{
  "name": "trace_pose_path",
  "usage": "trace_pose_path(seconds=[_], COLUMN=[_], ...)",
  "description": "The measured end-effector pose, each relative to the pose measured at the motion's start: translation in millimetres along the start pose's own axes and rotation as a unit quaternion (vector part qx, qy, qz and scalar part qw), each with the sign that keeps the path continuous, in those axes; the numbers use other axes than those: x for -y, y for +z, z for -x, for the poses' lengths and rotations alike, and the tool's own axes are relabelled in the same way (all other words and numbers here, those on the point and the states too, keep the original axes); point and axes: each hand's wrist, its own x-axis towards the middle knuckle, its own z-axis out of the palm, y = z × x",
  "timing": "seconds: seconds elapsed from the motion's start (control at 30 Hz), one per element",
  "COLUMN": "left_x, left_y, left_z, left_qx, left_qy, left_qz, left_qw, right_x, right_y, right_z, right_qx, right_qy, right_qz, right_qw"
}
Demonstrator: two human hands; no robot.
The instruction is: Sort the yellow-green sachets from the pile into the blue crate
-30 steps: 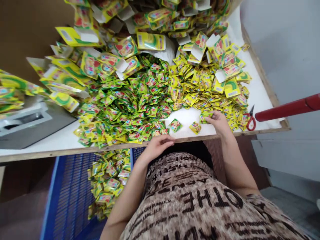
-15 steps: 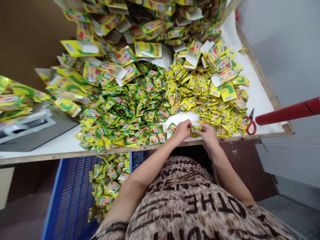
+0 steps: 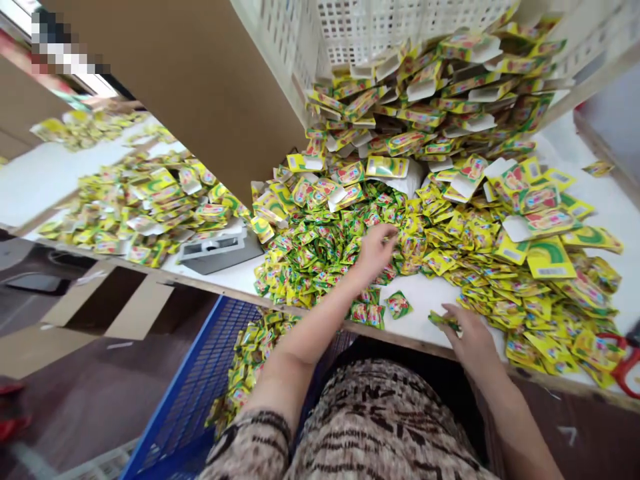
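My left hand point(image 3: 376, 252) is over the pile of green packets point(image 3: 320, 250), its fingers partly apart and slightly blurred; no packet shows in it. My right hand point(image 3: 470, 337) pinches a small green packet point(image 3: 445, 321) between thumb and fingers above the white tabletop point(image 3: 423, 293) near the front edge. Between the hands one green packet point(image 3: 399, 305) lies by itself. Yellow packets point(image 3: 465, 230) are heaped to the right of the green ones.
Open yellow boxes fill a white basket point(image 3: 350, 33) at the back. A blue crate point(image 3: 175, 393) with packets stands below the table's front edge. Red-handled scissors point(image 3: 625, 367) lie far right. A cardboard panel point(image 3: 200, 80) and more boxes point(image 3: 160, 200) are at left.
The view has swung left. My left hand has left the packet between my hands and moved up over the green pile. My right hand still pinches a green packet.
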Motion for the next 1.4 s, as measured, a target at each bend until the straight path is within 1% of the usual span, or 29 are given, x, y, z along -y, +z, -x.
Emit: trace_pose_path(seconds=[0.03,0.1,0.13,0.2,0.27,0.3,0.33,0.4,0.47,0.5,0.53,0.57,0.6,0.63,0.67,0.7,0.73,0.77,0.83,0.9,0.97,1.03,1.07,1.1,1.2,1.23,1.27,1.3,1.4], left_x=[9.4,29.5,38.8,54.2,63.9,66.2,66.7,61.4,47.8,38.6,28.4,17.7,6.9,-3.5,-13.2,-22.1,-30.1,-36.8,-46.8,-51.9,-52.8,-51.1,-50.1,-49.4,-50.1,-51.2,-52.6,-54.0,-57.2], left_y=[-22.3,-64.9,-83.5,-112.7,-131.2,-137.5,-142.7,-150.7,-153.4,-150.4,-143.2,-131.3,-114.8,-94.6,-71.9,-48.3,-25.5,-4.4,29.5,50.8,60.6,62.6,62.3,61.7,62.1,63.4,65.1,67.1,73.1], left_z=[-26.3,-73.0,-90.9,-114.2,-124.2,-126.2,-126.9,-124.4,-113.7,-103.5,-89.6,-71.9,-50.6,-26.4,-0.6,25.4,50.2,72.1,104.2,119.7,123.4,122.3,121.5,120.8,120.1,120.5,121.2,122.3,127.5], left_qx=[-0.04,-0.061,-0.041,0.048,0.141,0.164,0.168,0.125,0.049,0.017,0.003,0.013,0.047,0.1,0.158,0.206,0.235,0.25,0.237,0.199,0.16,0.134,0.129,0.128,0.141,0.148,0.155,0.159,0.14], left_qy=[0.007,-0.019,-0.038,-0.064,-0.067,-0.064,-0.06,-0.047,-0.029,-0.023,-0.021,-0.022,-0.026,-0.032,-0.041,-0.052,-0.068,-0.087,-0.139,-0.19,-0.219,-0.214,-0.205,-0.195,-0.183,-0.185,-0.187,-0.19,-0.212], left_qz=[-0.096,-0.283,-0.358,-0.455,-0.495,-0.507,-0.517,-0.531,-0.512,-0.482,-0.434,-0.37,-0.297,-0.22,-0.152,-0.1,-0.062,-0.035,-0.005,0.003,-0.01,-0.027,-0.032,-0.034,-0.021,-0.013,-0.003,0.009,0.033], left_qw=[0.995,0.957,0.932,0.887,0.855,0.844,0.837,0.837,0.857,0.876,0.901,0.929,0.953,0.97,0.975,0.972,0.968,0.964,0.961,0.961,0.962,0.967,0.97,0.972,0.973,0.972,0.97,0.969,0.967], right_x=[1.7,2.1,0.3,-7.1,-17.4,-22.4,-26.6,-31.4,-28.9,-24.0,-16.2,-5.6,7.4,21.9,36.6,50.0,60.7,68.0,71.6,65.1,56.5,52.3,52.8,54.9,65.4,68.2,69.8,69.8,63.1], right_y=[0.0,2.4,4.5,10.0,15.7,18.2,20.2,21.7,18.5,14.8,9.9,4.1,-2.0,-7.9,-12.9,-16.5,-18.5,-19.1,-17.5,-15.3,-15.7,-21.1,-25.6,-30.8,-43.7,-44.6,-43.1,-39.3,-20.9], right_z=[3.6,13.0,18.2,27.9,34.5,36.2,36.8,34.2,27.0,21.9,16.0,9.6,2.5,-5.2,-13.6,-22.4,-31.1,-39.1,-49.5,-50.8,-46.1,-41.6,-40.8,-41.0,-44.8,-45.7,-45.7,-44.7,-38.0], right_qx=[0.036,0.095,0.108,0.097,0.082,0.08,0.079,0.086,0.077,0.065,0.041,0.009,-0.023,-0.069,-0.11,-0.147,-0.177,-0.183,-0.142,-0.093,-0.044,0.003,0.011,0.0,-0.125,-0.151,-0.156,-0.142,-0.073], right_qy=[-0.038,-0.086,-0.094,-0.085,-0.047,-0.023,0.0,0.038,0.064,0.072,0.08,0.087,0.091,0.094,0.093,0.083,0.062,0.033,-0.035,-0.079,-0.09,-0.093,-0.096,-0.099,-0.09,-0.088,-0.091,-0.097,-0.102], right_qz=[0.035,0.051,0.045,0.038,0.043,0.045,0.044,0.037,0.026,0.019,0.009,-0.004,-0.025,-0.062,-0.1,-0.122,-0.137,-0.137,-0.075,0.016,0.094,0.14,0.149,0.147,0.098,0.075,0.052,0.031,0.02], right_qw=[0.998,0.99,0.989,0.991,0.995,0.996,0.996,0.995,0.995,0.995,0.996,0.996,0.995,0.991,0.985,0.978,0.973,0.973,0.986,0.992,0.991,0.986,0.984,0.984,0.983,0.982,0.982,0.985,0.992])
